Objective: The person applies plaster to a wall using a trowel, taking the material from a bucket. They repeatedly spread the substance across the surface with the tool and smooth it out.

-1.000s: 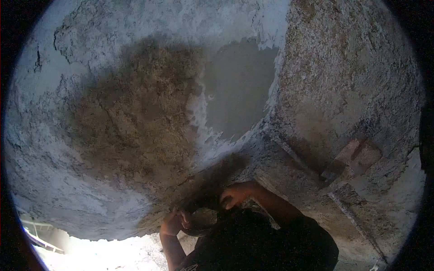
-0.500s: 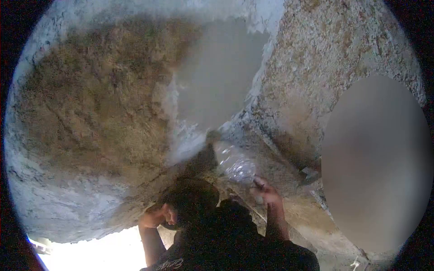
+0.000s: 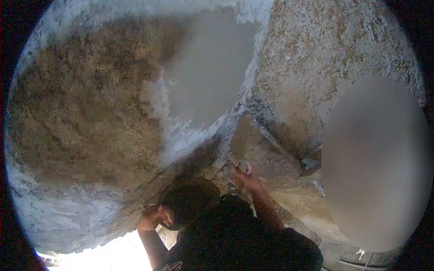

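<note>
Dark cloth fills the nearest part of the scene, a shirt (image 3: 253, 244) on the shoulders below. The left hand (image 3: 151, 216) is raised beside a dark round shape (image 3: 190, 198); I cannot tell whether it grips anything. The right hand (image 3: 246, 178) is closed round the handle of a trowel (image 3: 239, 137), whose blade points up and lies against the seam where two rough faces of the wall (image 3: 90, 113) meet. Beyond it sits a smooth grey patch (image 3: 208, 72) of plaster. A blurred oval (image 3: 375, 162) hides the right side. I judge this a plastering stroke just begun. The next move calls for a flat blade and steady pressure along the seam. Half a second ago the trowel glinted lower and more tilted, with the hand further right; a second ago both hands were down by the head.
</note>
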Available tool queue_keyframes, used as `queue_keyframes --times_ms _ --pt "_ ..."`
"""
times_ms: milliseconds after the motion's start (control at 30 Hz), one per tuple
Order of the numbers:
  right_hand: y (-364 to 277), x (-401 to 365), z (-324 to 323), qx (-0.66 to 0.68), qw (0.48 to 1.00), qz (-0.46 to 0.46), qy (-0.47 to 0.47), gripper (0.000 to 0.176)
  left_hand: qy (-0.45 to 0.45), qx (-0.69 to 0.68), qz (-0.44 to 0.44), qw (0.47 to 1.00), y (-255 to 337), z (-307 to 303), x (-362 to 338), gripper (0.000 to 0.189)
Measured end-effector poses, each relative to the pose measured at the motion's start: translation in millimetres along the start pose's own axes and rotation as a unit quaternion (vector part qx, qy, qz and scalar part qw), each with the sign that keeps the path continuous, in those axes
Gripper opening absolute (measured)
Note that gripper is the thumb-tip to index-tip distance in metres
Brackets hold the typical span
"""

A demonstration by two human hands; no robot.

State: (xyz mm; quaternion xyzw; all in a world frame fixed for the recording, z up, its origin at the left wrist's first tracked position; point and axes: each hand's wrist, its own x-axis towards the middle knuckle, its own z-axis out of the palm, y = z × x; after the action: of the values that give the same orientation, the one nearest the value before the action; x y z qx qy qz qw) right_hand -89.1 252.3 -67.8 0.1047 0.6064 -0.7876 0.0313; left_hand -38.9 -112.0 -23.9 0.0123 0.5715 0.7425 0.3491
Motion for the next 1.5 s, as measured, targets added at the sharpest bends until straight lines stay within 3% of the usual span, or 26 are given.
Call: queue_keyframes --times_ms 33,67,100,133,167,200,233,300,333,400,433,500,533,600,700,833,900,933,1000,1033,1133,1167,1233,1367,1500 --pt "4.2 2.6 2.4 -0.120 0.989 0.008 0.083 0.037 -0.001 0.018 -0.012 1.000 1.1 -1.1 -0.2 0.052" --pt "18.1 3.7 -0.6 -0.138 0.982 -0.069 0.112 0.045 0.000 0.034 -0.025 0.999 2.8 -1.7 -1.6 0.051" --pt "8.7 0.0 -1.5 -0.135 0.983 -0.059 0.106 0.045 0.029 0.042 -0.008 0.999 6.3 4.4 -3.6 0.048" --pt "-11.4 -3.3 -5.3 -0.165 0.984 0.032 0.066 0.050 0.064 0.046 0.005 0.997 10.1 12.0 -7.3 0.046" --pt "-18.9 -5.8 -13.7 -0.195 0.972 0.132 0.019 0.055 0.041 0.028 0.021 0.999 3.1 3.9 -6.5 0.036" --pt "-12.4 -7.7 -35.9 -0.127 0.975 0.165 -0.080 0.061 0.017 0.009 0.035 0.999 -4.0 -4.0 -5.7 0.028" --pt "-4.7 -5.4 -58.8 -0.053 0.963 0.200 -0.175 0.068 -0.003 0.024 0.042 0.999 -0.9 -3.4 -5.0 0.032" --pt "-38.9 -4.9 -62.9 -0.378 0.874 0.180 -0.249 0.055 -0.040 0.054 0.057 0.996 5.6 -2.2 -3.0 0.042" --pt "-45.8 0.4 -53.5 -0.375 0.866 0.196 -0.267 0.055 -0.008 0.036 0.030 0.999 16.0 4.0 -3.0 0.044" --pt "-51.3 8.0 -38.0 -0.469 0.757 -0.050 -0.451 0.049 -0.001 0.008 0.033 0.999 6.2 -3.9 -4.1 0.047" --pt "-49.1 14.2 -27.5 -0.466 0.754 -0.046 -0.460 0.049 0.003 0.002 0.018 1.000 5.0 -6.4 -3.6 0.048" --pt "-42.0 17.5 2.2 -0.536 0.691 -0.174 -0.453 0.049 0.043 0.008 0.013 0.999 0.4 -3.8 -8.2 0.050" --pt "-39.9 18.9 21.7 -0.535 0.689 -0.174 -0.457 0.049 0.075 0.019 0.013 0.997 -0.1 -2.2 -9.4 0.051" --pt "-33.8 19.0 61.3 -0.584 0.684 -0.074 -0.430 0.049 0.111 0.009 0.002 0.994 -0.1 3.0 -13.2 0.051" --pt "-0.1 28.3 86.9 -0.559 0.648 -0.155 -0.494 0.046 0.166 0.022 0.018 0.986 -2.8 2.1 -15.4 0.051" --pt "5.5 23.6 123.1 -0.558 0.631 -0.187 -0.505 0.042 0.192 0.075 0.021 0.978 -11.1 -6.3 -18.6 0.050" --pt "35.0 27.3 126.9 -0.681 0.424 -0.299 -0.516 0.017 0.197 0.069 0.035 0.977 -8.6 -4.2 -18.2 0.051" --pt "56.3 30.1 122.9 -0.680 0.425 -0.299 -0.517 0.017 0.197 0.063 0.047 0.977 -7.9 -3.2 -18.5 0.051" --pt "78.4 35.1 118.9 -0.542 0.591 -0.332 -0.497 0.011 0.193 0.055 0.040 0.979 -5.2 -1.8 -17.1 0.051" --pt "76.0 35.1 120.8 -0.542 0.592 -0.331 -0.497 0.011 0.188 0.046 0.035 0.980 -4.8 -1.8 -16.4 0.051" --pt "78.4 28.3 119.6 -0.615 0.522 -0.291 -0.514 0.013 0.163 0.036 0.038 0.985 -7.6 -5.4 -12.8 0.051" --pt "99.6 25.4 112.7 -0.574 0.588 -0.263 -0.505 0.016 0.159 0.039 0.037 0.986 -7.7 -8.1 -11.9 0.051" --pt "107.0 22.7 111.5 -0.532 0.652 -0.234 -0.488 0.019 0.106 0.063 0.057 0.991 -8.2 -13.7 -10.0 0.051" --pt "111.8 15.3 136.5 -0.588 0.518 -0.152 -0.602 0.022 0.121 0.049 0.048 0.990 -9.8 -13.5 -9.0 0.052" --pt "74.7 27.4 149.4 -0.595 0.464 -0.092 -0.650 0.023 0.129 0.046 0.057 0.989 -8.3 -11.6 -9.4 0.052"
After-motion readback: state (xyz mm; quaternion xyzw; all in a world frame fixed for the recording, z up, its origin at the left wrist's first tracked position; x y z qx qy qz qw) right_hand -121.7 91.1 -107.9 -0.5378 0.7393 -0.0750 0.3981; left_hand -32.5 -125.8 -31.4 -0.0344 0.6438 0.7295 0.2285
